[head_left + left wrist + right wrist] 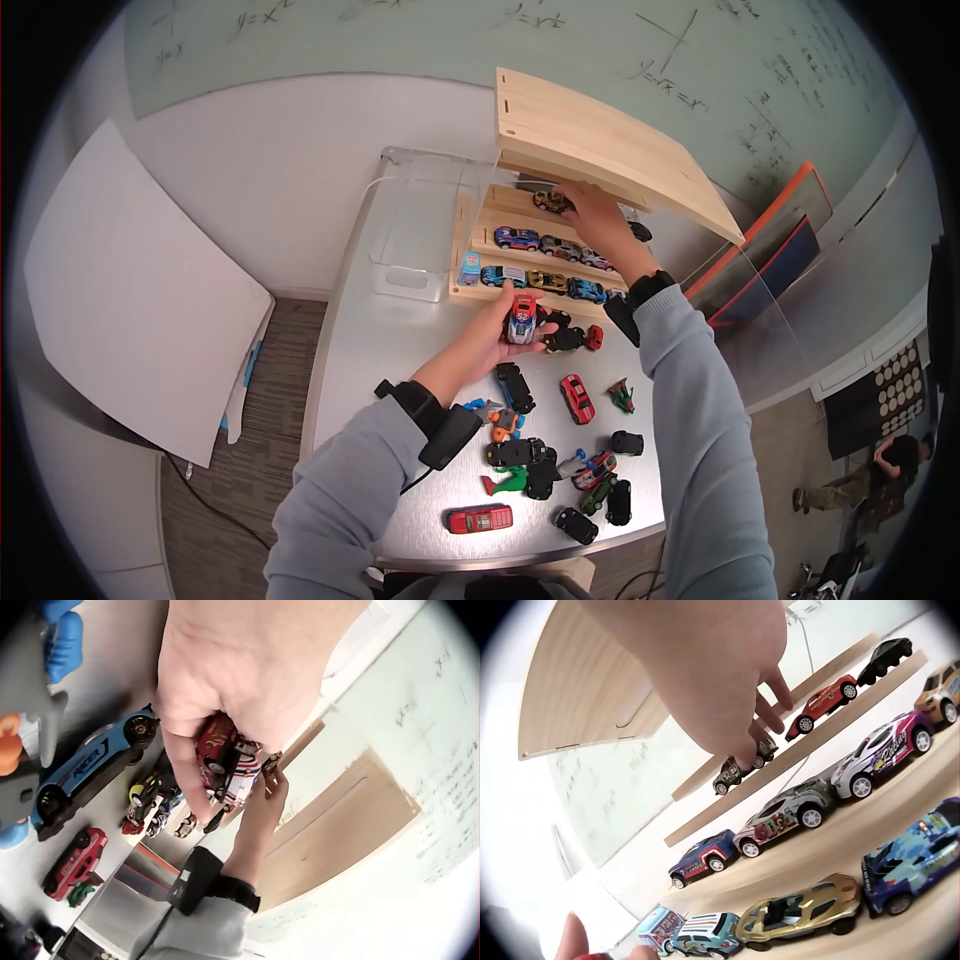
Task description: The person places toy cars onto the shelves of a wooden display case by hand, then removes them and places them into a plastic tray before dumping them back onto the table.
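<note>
My left hand (478, 345) holds a red, white and blue toy car (522, 318) marked 52 over the table. In the left wrist view, thumb and fingers curl round this red car (217, 754), and the palm hides part of it. My right hand (598, 222) reaches under the raised lid and grips a dark gold-and-black toy car (549, 202) on the upper step of a wooden display rack (484, 208). The right wrist view shows that patterned car (730, 776) partly covered by the fingers, with a red toy car (821, 705) farther along the same step.
Toy cars line the lower steps, including a gold one (799, 907). The rack's wooden lid (610, 140) stands above it. A clear plastic bin (410, 280) sits to the left. Several loose cars, such as a red one (480, 519), and small figures lie on the metal table (350, 420).
</note>
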`<action>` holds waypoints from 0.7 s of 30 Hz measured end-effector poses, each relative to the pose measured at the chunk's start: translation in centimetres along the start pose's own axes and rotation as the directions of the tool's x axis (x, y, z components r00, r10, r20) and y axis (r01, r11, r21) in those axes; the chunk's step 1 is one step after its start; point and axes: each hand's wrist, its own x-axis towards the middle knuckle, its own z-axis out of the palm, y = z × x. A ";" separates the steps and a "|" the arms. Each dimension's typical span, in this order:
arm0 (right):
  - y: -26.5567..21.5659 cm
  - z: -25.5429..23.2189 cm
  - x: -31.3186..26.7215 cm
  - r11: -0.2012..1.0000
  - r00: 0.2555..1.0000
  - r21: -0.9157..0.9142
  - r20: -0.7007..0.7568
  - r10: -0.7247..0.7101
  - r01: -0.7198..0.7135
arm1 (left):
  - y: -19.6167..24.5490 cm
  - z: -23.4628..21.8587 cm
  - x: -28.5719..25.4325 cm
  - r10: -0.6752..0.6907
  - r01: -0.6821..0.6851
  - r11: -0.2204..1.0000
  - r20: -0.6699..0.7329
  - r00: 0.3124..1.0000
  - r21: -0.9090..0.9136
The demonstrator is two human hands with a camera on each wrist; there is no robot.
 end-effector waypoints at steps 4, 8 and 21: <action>-2.9 -1.5 -1.2 0.997 0.994 0.006 -0.084 -0.071 0.071 | 0.4 -0.2 0.0 -0.035 0.041 0.997 0.078 0.996 -0.072; -8.1 -4.5 -3.6 0.979 0.981 0.076 -0.063 -0.184 0.188 | 0.0 -0.3 0.4 -0.017 0.034 0.993 0.144 0.989 -0.114; -13.0 -5.3 -9.2 0.964 0.928 0.222 0.368 0.059 -0.149 | 0.1 0.2 0.0 0.167 -0.170 0.984 0.048 0.985 0.057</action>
